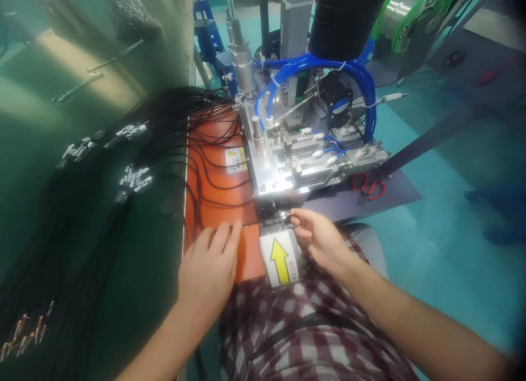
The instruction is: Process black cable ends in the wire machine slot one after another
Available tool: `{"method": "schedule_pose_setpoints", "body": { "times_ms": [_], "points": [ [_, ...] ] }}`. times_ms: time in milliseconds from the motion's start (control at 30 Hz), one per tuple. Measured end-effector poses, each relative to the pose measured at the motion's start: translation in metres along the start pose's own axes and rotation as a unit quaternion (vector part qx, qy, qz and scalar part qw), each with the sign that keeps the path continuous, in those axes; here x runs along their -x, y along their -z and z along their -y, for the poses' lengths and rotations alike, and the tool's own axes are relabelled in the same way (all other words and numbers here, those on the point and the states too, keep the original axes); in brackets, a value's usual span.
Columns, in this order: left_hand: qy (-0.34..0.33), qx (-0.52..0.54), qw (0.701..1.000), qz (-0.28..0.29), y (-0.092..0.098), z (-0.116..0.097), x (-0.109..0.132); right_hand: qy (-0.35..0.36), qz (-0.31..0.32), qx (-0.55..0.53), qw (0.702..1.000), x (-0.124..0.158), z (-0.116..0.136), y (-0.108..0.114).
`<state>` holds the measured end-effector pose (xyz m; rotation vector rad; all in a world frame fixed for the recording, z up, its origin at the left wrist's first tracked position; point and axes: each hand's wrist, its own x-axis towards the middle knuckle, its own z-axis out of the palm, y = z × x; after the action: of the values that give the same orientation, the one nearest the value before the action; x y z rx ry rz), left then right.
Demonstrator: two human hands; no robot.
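Note:
My left hand (213,257) is palm down over the front of the orange plate (217,134), fingers bent together. A thin black cable (251,225) shows at its fingertips; the grip underneath is partly hidden. My right hand (318,236) pinches a small silver metal terminal (284,215) between thumb and forefinger, at the feed track of the machine (283,167). Just below the terminal is a white cover with a yellow arrow (280,260). Several black cables cross the orange plate behind my left hand.
Bundles of black cables (135,118) with silver ends (133,181) lie on the green table to the left. Red-handled pliers (367,189) rest on the grey base. Blue air hoses (320,63) arch over the machine; a green spool (415,16) hangs at upper right.

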<state>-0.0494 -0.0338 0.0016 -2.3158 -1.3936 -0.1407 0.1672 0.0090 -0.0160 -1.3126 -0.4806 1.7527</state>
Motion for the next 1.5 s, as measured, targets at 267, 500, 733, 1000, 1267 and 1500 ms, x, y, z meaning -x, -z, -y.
{"method": "schedule_pose_setpoints", "body": {
  "times_ms": [267, 500, 733, 1000, 1267, 1500],
  "points": [
    [-0.002, 0.01, 1.0, 0.01, -0.001, 0.0, 0.0, 0.097, -0.026, 0.121, 0.988, 0.001, -0.005, -0.003],
    [-0.006, 0.011, 1.0, 0.007, 0.0, 0.0, 0.0, 0.168, -0.06, 0.191, 0.965, -0.003, -0.003, 0.007],
    [-0.003, 0.014, 1.0, 0.003, -0.001, 0.001, 0.0, 0.17, -0.037, 0.24, 0.955, -0.003, -0.004, 0.003],
    [-0.005, 0.013, 1.0, 0.0, 0.0, 0.0, -0.001, 0.231, -0.052, 0.308, 0.921, -0.001, -0.001, -0.002],
    [-0.001, 0.006, 1.0, -0.003, 0.0, 0.001, 0.001, 0.152, -0.012, 0.267, 0.952, -0.005, 0.0, 0.001],
    [0.001, 0.009, 1.0, 0.004, -0.002, 0.0, 0.0, 0.149, -0.041, 0.234, 0.96, -0.006, -0.005, -0.007]
  ]
}}
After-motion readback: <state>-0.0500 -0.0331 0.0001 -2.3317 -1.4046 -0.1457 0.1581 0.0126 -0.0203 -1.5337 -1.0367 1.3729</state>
